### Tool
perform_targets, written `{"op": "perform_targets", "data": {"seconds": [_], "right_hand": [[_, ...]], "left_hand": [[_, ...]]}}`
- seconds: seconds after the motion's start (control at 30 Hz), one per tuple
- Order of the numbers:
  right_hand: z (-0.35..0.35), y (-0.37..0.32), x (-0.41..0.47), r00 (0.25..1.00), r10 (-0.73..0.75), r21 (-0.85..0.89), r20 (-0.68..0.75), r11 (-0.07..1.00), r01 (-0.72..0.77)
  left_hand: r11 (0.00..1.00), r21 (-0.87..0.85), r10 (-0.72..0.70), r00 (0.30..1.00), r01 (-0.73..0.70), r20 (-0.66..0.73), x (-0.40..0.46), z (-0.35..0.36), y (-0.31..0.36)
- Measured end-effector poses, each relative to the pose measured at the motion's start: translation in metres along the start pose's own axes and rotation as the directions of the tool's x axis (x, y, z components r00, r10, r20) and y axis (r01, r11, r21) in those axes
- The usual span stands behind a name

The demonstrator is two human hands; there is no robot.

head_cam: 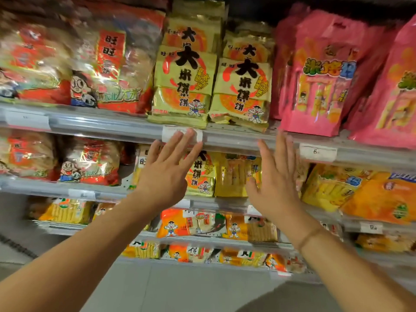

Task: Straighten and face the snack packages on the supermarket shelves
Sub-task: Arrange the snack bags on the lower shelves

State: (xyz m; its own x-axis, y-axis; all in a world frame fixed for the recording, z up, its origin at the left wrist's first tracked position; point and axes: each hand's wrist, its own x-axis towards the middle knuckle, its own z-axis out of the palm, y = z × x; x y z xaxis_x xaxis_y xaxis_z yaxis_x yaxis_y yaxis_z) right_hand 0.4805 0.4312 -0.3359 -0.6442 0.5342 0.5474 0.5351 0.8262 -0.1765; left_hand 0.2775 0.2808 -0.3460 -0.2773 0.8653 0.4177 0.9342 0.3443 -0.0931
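Note:
Two gold rice-cracker packages stand side by side on the upper shelf, the left one (183, 79) and the right one (244, 84), both facing out. My left hand (167, 170) is raised below them with straight, spread fingers whose tips lie in front of the shelf rail (108, 127). My right hand (275, 176) is up beside it, fingers straight, palm toward the shelves. Neither hand holds anything. Behind my hands on the shelf below stand a smaller gold package (201, 174) and a yellow package (234, 174), partly hidden.
Red snack bags (108, 64) fill the upper left and pink bags (319, 73) the upper right. Orange bags (360, 194) lean on the right of the middle shelf. Lower shelves hold several small orange and yellow packs (202, 224). Price tags (317, 152) sit on the rails.

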Motion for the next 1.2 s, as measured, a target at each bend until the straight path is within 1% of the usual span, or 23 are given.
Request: {"op": "perform_targets", "data": {"seconds": [0.13,0.2,0.3,0.37,0.4,0.43,0.47,0.53,0.57,0.63,0.7,0.77,0.83,0.87,0.9,0.93,1.03,1.1,1.2], "right_hand": [[0.012,-0.003,0.006,0.991,0.039,-0.103,0.125,0.994,-0.027],[0.015,0.005,0.004,0.987,0.022,-0.134,0.159,0.991,0.000],[0.018,0.015,0.002,0.988,-0.007,-0.106,0.155,0.994,0.023],[0.020,0.021,-0.006,0.989,-0.020,-0.058,0.146,0.998,0.028],[0.024,0.025,-0.015,0.986,-0.019,-0.018,0.163,1.000,0.022],[0.029,0.030,-0.027,0.979,-0.009,0.032,0.202,0.999,0.002],[0.035,0.035,-0.042,0.965,0.015,0.087,0.262,0.995,-0.039],[0.047,0.055,-0.076,0.912,0.114,0.170,0.393,0.966,-0.194],[0.052,0.070,-0.092,0.886,0.177,0.174,0.429,0.946,-0.274],[0.057,0.103,-0.113,0.833,0.304,0.150,0.463,0.899,-0.411],[0.059,0.135,-0.121,0.789,0.396,0.141,0.469,0.849,-0.510],[0.060,0.160,-0.117,0.750,0.470,0.141,0.465,0.797,-0.587],[0.063,0.179,-0.105,0.711,0.528,0.151,0.464,0.744,-0.651],[0.066,0.186,-0.098,0.701,0.541,0.171,0.464,0.722,-0.671],[0.068,0.192,-0.089,0.693,0.544,0.205,0.473,0.697,-0.687],[0.072,0.197,-0.080,0.683,0.543,0.246,0.488,0.665,-0.705],[0.081,0.207,-0.053,0.657,0.567,0.345,0.496,0.566,-0.749],[0.090,0.213,-0.040,0.659,0.617,0.339,0.430,0.566,-0.752],[0.099,0.216,-0.030,0.669,0.669,0.300,0.325,0.598,-0.744]], "left_hand": [[0.999,-0.045,0.010,0.999,-0.012,-0.050,0.000,0.012,0.002],[0.999,-0.051,-0.002,0.998,-0.001,-0.067,0.001,0.021,0.002],[0.998,-0.063,-0.011,0.990,0.002,-0.140,0.000,0.034,0.010],[0.993,-0.121,-0.008,0.989,-0.011,-0.151,-0.010,0.047,0.024],[0.988,-0.153,0.013,0.994,-0.030,-0.108,-0.019,0.056,0.033],[0.981,-0.186,0.043,0.999,-0.047,-0.026,-0.029,0.066,0.044],[0.974,-0.224,0.065,0.994,-0.043,0.092,-0.039,0.076,0.053],[0.943,-0.329,0.060,0.943,0.054,0.328,-0.050,0.093,0.071],[0.912,-0.389,0.039,0.918,0.129,0.396,-0.050,0.100,0.078],[0.821,-0.493,-0.065,0.904,0.289,0.422,-0.037,0.110,0.092],[0.693,-0.578,-0.189,0.882,0.432,0.432,-0.014,0.116,0.103],[0.572,-0.637,-0.281,0.854,0.516,0.439,0.009,0.124,0.110],[0.447,-0.673,-0.350,0.807,0.590,0.475,0.027,0.130,0.114],[0.397,-0.667,-0.372,0.775,0.631,0.511,0.034,0.132,0.115],[0.371,-0.648,-0.391,0.745,0.665,0.541,0.038,0.135,0.117],[0.380,-0.622,-0.411,0.727,0.685,0.550,0.042,0.137,0.118],[0.454,-0.556,-0.463,0.717,0.696,0.521,0.054,0.142,0.124],[0.495,-0.499,-0.471,0.702,0.711,0.534,0.061,0.144,0.128],[0.493,-0.392,-0.540,0.627,0.777,0.562,0.071,0.144,0.135]]}}
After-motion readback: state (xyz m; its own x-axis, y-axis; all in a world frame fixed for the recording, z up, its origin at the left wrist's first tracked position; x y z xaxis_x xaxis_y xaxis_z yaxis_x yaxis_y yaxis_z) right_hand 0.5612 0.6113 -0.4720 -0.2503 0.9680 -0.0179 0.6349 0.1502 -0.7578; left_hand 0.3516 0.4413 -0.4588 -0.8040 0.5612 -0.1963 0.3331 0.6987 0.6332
